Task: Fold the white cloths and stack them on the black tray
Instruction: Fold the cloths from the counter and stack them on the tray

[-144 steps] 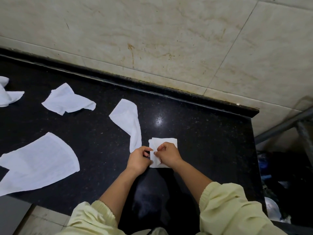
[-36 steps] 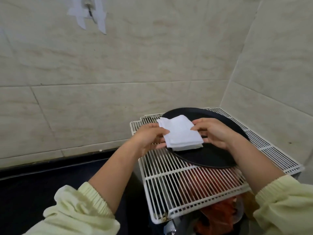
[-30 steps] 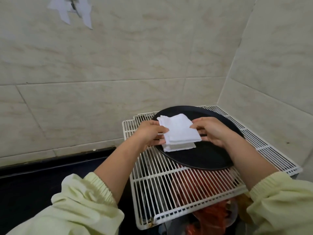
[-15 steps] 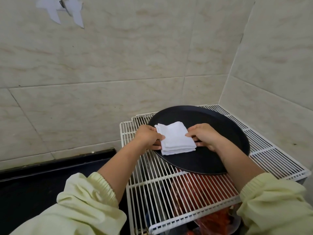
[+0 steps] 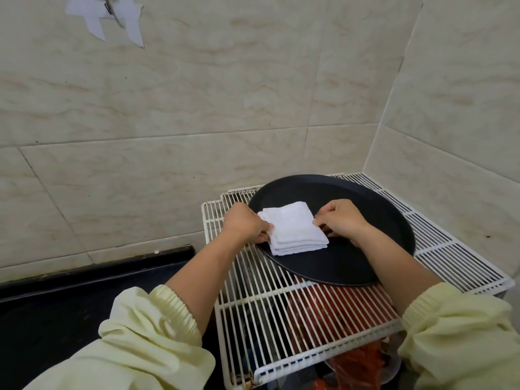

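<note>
Well, both arms reach forward from the bottom of the frame, forearms bare and pale yellow gathered sleeves (image 5: 157,333) pushed back toward the elbows. The left hand (image 5: 246,226) sits knuckles up at the left edge of a stack of folded white cloths (image 5: 295,230), its fingers curled in and gripping that edge. The right hand (image 5: 342,220) mirrors it on the opposite side, wrist bent, fingertips drawn together and pinching the right edge of the same stack. So the stack is held between the two hands, one on each side. It lies flat on the left part of a round black tray (image 5: 351,263), just right of centre in the frame, with its near corner close to the tray's rim. The tray stands on a white wire rack (image 5: 281,319) pushed into the corner of cream marbled wall tiles (image 5: 197,108). By count: two hands, one tray, one rack and one stack; several layers show along the stack's near edge, though exactly how many cloths it holds I cannot tell. Something red and orange (image 5: 337,313) shows through the rack's bars. A glossy black stone counter (image 5: 70,299) runs along the lower left, and a few torn white paper scraps (image 5: 104,18) cling to the wall at upper left.
</note>
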`<state>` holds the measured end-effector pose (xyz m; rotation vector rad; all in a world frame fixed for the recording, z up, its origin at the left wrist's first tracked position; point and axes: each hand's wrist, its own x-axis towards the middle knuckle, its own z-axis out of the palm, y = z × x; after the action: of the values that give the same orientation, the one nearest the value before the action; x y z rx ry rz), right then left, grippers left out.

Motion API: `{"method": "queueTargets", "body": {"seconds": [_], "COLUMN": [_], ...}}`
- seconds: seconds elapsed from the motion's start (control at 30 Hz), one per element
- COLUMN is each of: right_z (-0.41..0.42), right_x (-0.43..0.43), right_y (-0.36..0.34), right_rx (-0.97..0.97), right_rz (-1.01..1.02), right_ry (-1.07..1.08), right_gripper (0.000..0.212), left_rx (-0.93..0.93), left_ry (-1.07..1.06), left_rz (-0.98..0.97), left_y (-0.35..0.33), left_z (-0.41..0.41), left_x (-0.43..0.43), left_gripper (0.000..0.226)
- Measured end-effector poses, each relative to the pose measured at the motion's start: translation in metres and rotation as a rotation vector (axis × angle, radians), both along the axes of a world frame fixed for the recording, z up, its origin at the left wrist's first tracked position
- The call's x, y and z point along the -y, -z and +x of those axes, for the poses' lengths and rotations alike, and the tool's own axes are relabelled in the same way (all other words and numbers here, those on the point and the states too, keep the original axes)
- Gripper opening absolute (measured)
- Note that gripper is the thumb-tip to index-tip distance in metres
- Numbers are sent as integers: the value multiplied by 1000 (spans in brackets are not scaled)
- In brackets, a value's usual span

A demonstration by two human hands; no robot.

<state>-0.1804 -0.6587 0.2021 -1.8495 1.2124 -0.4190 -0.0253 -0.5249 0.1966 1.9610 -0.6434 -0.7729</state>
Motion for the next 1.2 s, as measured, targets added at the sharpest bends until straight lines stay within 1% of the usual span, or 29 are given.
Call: {"method": "queueTargets", "body": {"seconds": [0.13,0.23,0.3,0.4,0.53,0.63,0.77,1.03,1.13,1.2], "right_z": [12,37,59,99,151,179,203,231,238,244], "right_x": [-14,-41,-66,-112,-194,-255,-347,-503,-538,-557], "right_y": [-14,-24,-28,-30,-18,5,36,92,107,116], "right_rx": [36,71,65,28,-42,-109,-167,-203,-228,-243], "right_rz": [-173,-199,-204,-242,-324,-301,-306,-216,-165,-144], "right_ry": [-38,-174,-266,-385,-550,-663,-787,-868,-894,-904], "right_gripper": [8,12,14,25,14,15,10,17,16,13], "left_rx": [40,183,214,244,254,268,274,228,189,161], "left_ry": [-19,-51,-94,-172,-294,-371,-417,-538,-585,-595], "left_rz": [-78,-132,-148,-117,-49,23,115,198,219,226], "left_y": [-7,-9,-8,-3,15,34,58,105,118,126], "left_z": [6,19,31,53,80,95,107,125,127,130], "left_x": [-20,-46,-70,-121,-211,-279,-376,-540,-580,-603], "left_gripper": [20,29,32,30,29,25,23,21,19,12]}}
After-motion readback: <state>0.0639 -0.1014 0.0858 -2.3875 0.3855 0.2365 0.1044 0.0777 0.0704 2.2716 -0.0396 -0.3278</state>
